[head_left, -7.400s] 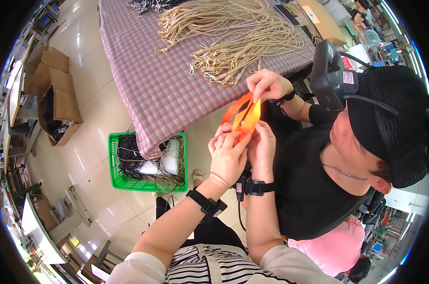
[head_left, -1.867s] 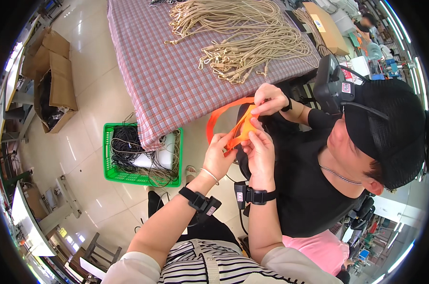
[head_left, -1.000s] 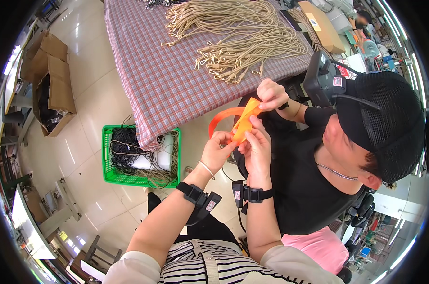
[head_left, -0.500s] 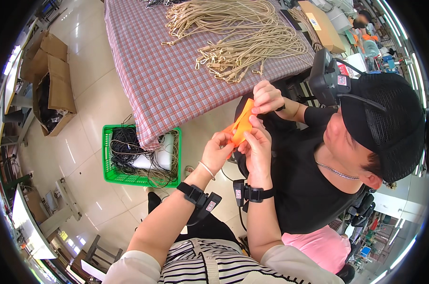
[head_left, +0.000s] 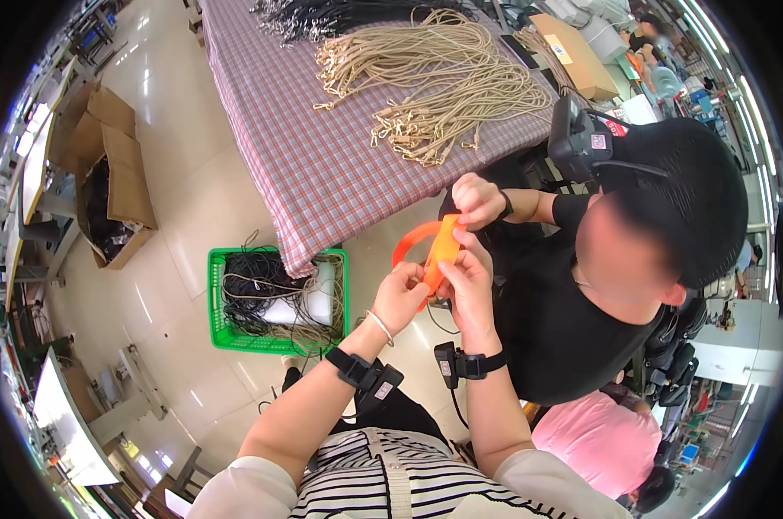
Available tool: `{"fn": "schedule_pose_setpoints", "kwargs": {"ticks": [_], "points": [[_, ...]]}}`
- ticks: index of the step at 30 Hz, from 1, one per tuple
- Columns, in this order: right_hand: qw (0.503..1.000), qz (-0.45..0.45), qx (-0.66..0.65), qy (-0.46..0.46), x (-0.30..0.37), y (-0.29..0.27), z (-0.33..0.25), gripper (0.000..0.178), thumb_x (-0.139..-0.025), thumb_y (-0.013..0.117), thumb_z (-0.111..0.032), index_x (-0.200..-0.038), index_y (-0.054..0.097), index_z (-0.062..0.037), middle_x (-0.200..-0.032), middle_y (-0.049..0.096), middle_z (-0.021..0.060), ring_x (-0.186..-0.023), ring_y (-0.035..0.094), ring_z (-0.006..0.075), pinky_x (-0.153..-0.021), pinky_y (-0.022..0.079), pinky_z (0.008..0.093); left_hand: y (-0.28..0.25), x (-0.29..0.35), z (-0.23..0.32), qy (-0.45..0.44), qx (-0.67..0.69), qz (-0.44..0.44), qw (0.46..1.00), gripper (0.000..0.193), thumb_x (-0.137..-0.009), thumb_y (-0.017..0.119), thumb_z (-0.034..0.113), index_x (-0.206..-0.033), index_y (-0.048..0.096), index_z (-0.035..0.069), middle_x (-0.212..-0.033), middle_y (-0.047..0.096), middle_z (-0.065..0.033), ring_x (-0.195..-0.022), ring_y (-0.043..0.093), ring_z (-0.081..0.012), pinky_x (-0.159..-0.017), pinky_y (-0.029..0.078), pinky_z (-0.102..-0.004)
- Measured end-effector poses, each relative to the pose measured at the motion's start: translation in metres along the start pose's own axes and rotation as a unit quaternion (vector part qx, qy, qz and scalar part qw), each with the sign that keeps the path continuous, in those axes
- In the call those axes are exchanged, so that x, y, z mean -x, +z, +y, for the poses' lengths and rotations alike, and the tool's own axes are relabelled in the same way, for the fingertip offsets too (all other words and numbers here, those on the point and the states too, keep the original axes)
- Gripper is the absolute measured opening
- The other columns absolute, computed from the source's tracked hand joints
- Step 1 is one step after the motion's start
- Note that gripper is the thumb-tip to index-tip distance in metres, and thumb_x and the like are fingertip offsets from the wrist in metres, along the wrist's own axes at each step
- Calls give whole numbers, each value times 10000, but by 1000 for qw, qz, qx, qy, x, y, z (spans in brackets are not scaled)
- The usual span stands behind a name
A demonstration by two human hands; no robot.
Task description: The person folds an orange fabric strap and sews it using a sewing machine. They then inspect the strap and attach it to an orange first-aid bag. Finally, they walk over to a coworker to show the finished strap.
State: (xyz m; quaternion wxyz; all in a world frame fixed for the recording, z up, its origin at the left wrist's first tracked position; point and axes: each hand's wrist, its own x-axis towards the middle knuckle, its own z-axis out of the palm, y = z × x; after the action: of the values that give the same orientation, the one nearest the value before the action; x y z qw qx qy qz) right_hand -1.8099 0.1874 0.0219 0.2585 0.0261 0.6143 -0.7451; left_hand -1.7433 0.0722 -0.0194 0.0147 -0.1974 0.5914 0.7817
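Note:
Both my hands pinch an orange fabric strap (head_left: 444,246) in front of me. My left hand (head_left: 400,297) grips its lower end between thumb and fingers. Beside it, my right hand (head_left: 469,281) presses the strap's near edge with the thumb, fingers curled behind. A co-worker's hand (head_left: 476,201) closes on the strap's upper end, so it is held by both of us. Part of the strap curves out in a loop to the left of my hands. My fingertips partly hide its lower end.
A table with a checked cloth (head_left: 322,195) carries tan cords (head_left: 434,65) with metal clips and black cords (head_left: 322,17). Below its corner stands a green crate (head_left: 279,348) of cords. An open cardboard box (head_left: 119,186) is at left. The co-worker in a black cap (head_left: 681,164) sits close at right.
The strap now shows a wide loop on the left and is pulled straighter between the hands. My view has shifted, so the table and crate appear further right and lower.

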Motion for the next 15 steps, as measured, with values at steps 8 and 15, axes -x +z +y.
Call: {"fn": "schedule_pose_setpoints", "kwargs": {"ticks": [8, 15], "points": [[1000, -3, 20, -21, 78, 55, 24, 50, -900, 585, -83, -907, 556, -43, -773, 614, 3, -610, 548, 34, -539, 427, 167, -64, 74, 29, -133, 88, -193, 968, 334, -811, 468, 47, -1135, 510, -22, -1001, 590, -60, -899, 586, -135, -800, 472, -269], [989, 136, 2, -48, 207, 103, 67, 137, -907, 605, -149, -952, 621, -21, -800, 635, 6, -637, 534, 39, -568, 419, 188, -139, 152, 18, -260, 122, -419, 861, 419, -769, 476, 7, -1188, 502, 10, -1085, 556, -50, -952, 545, -126, -835, 444, -254]]}}
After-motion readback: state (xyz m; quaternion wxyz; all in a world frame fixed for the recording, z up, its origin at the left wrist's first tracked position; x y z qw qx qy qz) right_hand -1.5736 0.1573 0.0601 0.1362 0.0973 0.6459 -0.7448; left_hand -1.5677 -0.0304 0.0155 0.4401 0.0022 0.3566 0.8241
